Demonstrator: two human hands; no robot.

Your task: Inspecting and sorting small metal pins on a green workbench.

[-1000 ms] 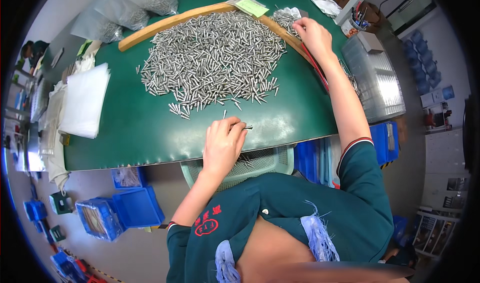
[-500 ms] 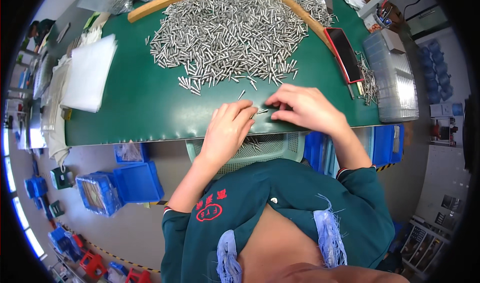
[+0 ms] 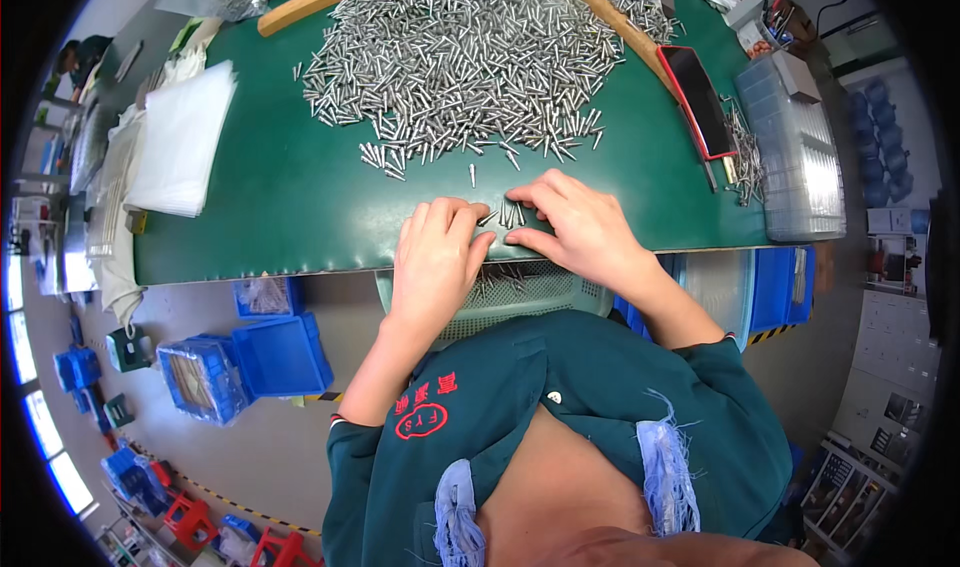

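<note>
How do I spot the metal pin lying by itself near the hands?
On the green table, find the large heap of metal pins, then look toward the person. Just beyond the left hand lies the lone pin, touching neither the heap nor the small cluster of pins beside the right hand.

shiny metal pins [image 3: 460,67], glossy tabletop [image 3: 280,207]

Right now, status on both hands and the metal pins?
Left hand and right hand flanking small pin cluster on green table. Main pile beyond. Loose pin between cluster and pile.
</note>
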